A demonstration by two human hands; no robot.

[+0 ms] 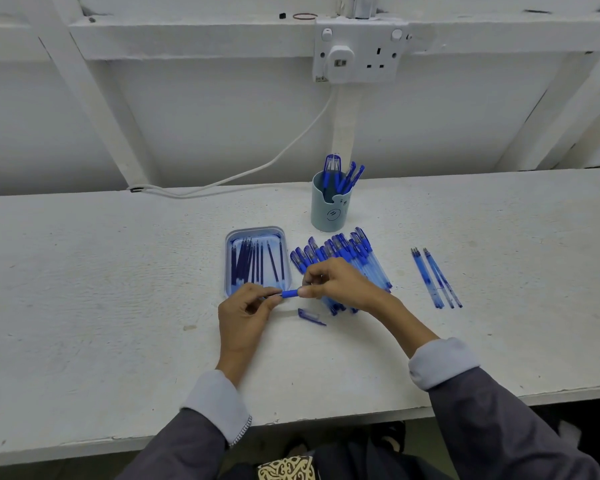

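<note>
The left hand (245, 308) pinches the pen's (289, 293) thin end, fingers curled. The right hand (340, 282) grips its blue section from the other side. The pen's long axis runs straight across between the two sets of fingertips, so neither hand is nearer. The right palm hides the barrel, and the left perhaps holds a refill. A cap (310, 316) lies just below the right fingertips.

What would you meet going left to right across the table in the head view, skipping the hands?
Tray of refills → pile of blue pens → three loose refills.
</note>
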